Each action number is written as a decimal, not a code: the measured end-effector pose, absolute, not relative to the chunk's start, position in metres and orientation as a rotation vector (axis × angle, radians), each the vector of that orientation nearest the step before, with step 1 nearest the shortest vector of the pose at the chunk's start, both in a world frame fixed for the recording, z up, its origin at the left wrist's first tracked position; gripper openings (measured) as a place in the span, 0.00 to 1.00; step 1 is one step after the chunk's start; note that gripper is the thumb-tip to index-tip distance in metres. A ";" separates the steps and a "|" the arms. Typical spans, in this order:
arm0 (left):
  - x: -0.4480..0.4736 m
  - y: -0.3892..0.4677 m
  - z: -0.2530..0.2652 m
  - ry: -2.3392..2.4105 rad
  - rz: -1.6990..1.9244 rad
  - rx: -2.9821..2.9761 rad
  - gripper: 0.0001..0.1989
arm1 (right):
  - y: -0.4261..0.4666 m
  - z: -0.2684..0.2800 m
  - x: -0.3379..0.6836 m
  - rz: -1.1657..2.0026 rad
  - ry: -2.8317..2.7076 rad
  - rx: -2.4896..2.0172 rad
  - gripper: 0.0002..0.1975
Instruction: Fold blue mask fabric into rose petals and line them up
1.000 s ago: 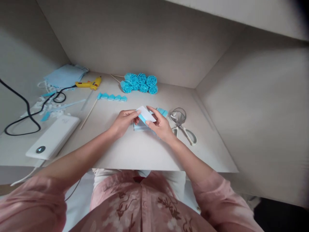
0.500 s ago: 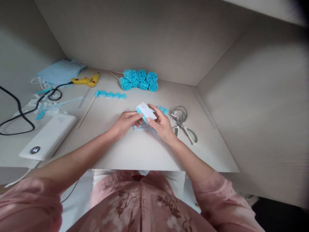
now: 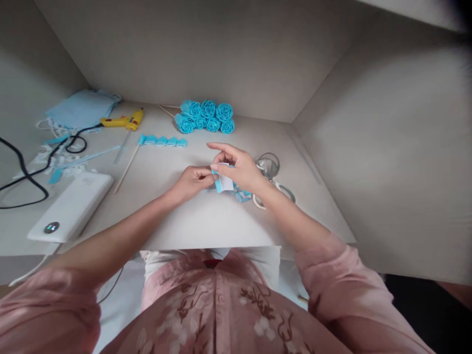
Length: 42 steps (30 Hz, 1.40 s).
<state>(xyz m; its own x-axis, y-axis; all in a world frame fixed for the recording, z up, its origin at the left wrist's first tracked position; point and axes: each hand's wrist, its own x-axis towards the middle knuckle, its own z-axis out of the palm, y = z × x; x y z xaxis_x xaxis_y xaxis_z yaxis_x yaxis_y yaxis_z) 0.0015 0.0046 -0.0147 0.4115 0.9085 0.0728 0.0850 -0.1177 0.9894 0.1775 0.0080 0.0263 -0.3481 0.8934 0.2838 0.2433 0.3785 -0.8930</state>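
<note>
Between my hands is a folded blue-and-white piece of mask fabric (image 3: 226, 183), held just above the table. My left hand (image 3: 193, 183) pinches its left edge between thumb and fingers. At the upper edge, the thumb and curled fingers of my right hand (image 3: 239, 167) grip it, while the index finger points away to the left. More blue pieces (image 3: 242, 195) lie beneath and beside my right hand, partly covered by it. Right of that wrist are white-handled scissors (image 3: 287, 191) and a round clear roll (image 3: 269, 164), which my hand partly hides.
Several blue fabric roses (image 3: 207, 117) lie at the back. A wooden stick (image 3: 127, 168) with a strip of blue petals (image 3: 162, 141) is left of centre. Further left are a yellow glue gun (image 3: 123, 121), face masks (image 3: 79, 109), scraps, a black cord (image 3: 27, 173) and a white power bank (image 3: 72, 206).
The fabric piece has turned more upright and sits slightly lower. My right hand has shifted from its right side to its top edge, index finger lifted. The camera view has shifted slightly.
</note>
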 end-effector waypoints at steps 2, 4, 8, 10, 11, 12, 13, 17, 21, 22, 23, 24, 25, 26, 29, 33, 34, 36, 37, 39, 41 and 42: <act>0.000 0.007 -0.015 0.911 0.919 1.550 0.17 | 0.013 0.037 0.185 0.896 -1.763 -0.968 0.23; -0.002 0.010 -0.017 0.917 0.957 1.530 0.18 | 0.015 0.049 0.201 0.763 -1.689 -1.010 0.22; -0.005 0.017 -0.020 0.899 1.069 1.335 0.16 | 0.005 0.062 0.248 0.554 -1.584 -1.193 0.22; -0.004 0.018 -0.020 0.853 1.086 1.231 0.15 | -0.006 0.057 0.269 0.553 -1.546 -1.255 0.20; -0.004 0.018 -0.020 0.832 1.082 1.199 0.14 | -0.011 0.052 0.276 0.574 -1.523 -1.278 0.19; -0.003 0.018 -0.020 0.815 1.077 1.181 0.14 | -0.016 0.046 0.280 0.603 -1.494 -1.295 0.18; -0.002 0.017 -0.019 0.804 1.072 1.172 0.14 | -0.020 0.040 0.282 0.643 -1.462 -1.307 0.18; 0.000 0.013 -0.015 0.805 1.065 1.153 0.15 | -0.029 0.022 0.267 0.786 -1.418 -1.295 0.18; 0.000 0.013 -0.012 0.785 1.064 1.117 0.15 | -0.032 0.020 0.238 0.733 -1.573 -1.232 0.20; 0.000 0.013 -0.012 0.785 1.065 1.115 0.15 | -0.031 0.021 0.231 0.724 -1.615 -1.214 0.20; 0.000 0.013 -0.012 0.789 1.064 1.118 0.15 | -0.030 0.022 0.224 0.728 -1.655 -1.194 0.21; 0.000 0.013 -0.012 0.794 1.062 1.122 0.15 | -0.028 0.022 0.219 0.744 -1.691 -1.173 0.22; 0.000 0.013 -0.013 0.800 1.059 1.128 0.16 | -0.026 0.022 0.214 0.767 -1.720 -1.153 0.23; 0.000 0.013 -0.014 0.805 1.056 1.135 0.16 | -0.022 0.022 0.209 0.794 -1.747 -1.135 0.25; 0.000 0.013 -0.017 0.817 1.044 1.159 0.17 | -0.009 0.019 0.197 0.863 -1.807 -1.104 0.28; 0.000 0.013 -0.019 0.846 1.034 1.222 0.19 | 0.013 0.011 0.186 0.901 -1.802 -1.057 0.27; 0.000 0.013 -0.018 0.857 1.029 1.240 0.20 | 0.018 0.010 0.185 0.925 -1.783 -1.044 0.27; 0.000 0.012 -0.017 0.876 1.014 1.263 0.20 | 0.027 0.008 0.183 0.985 -1.745 -1.019 0.25; 0.000 0.012 -0.017 0.882 1.008 1.267 0.19 | 0.030 0.007 0.182 1.011 -1.730 -1.005 0.25; 0.000 0.011 -0.016 0.888 1.003 1.267 0.19 | 0.033 0.008 0.182 1.043 -1.716 -0.974 0.24; 0.000 0.011 -0.015 0.902 0.999 1.269 0.18 | 0.033 0.010 0.182 1.063 -1.714 -0.956 0.23; 0.001 0.010 -0.014 0.914 0.992 1.277 0.19 | 0.032 0.011 0.182 1.073 -1.717 -0.952 0.23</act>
<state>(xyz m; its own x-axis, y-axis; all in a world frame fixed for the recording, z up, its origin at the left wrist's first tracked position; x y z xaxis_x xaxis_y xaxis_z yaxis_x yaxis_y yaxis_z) 0.0008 0.0104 -0.0141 0.3232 0.9463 -0.0010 -0.0781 0.0278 0.9966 0.1817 0.0324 0.0108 -0.3252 0.9054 0.2730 0.1512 0.3348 -0.9301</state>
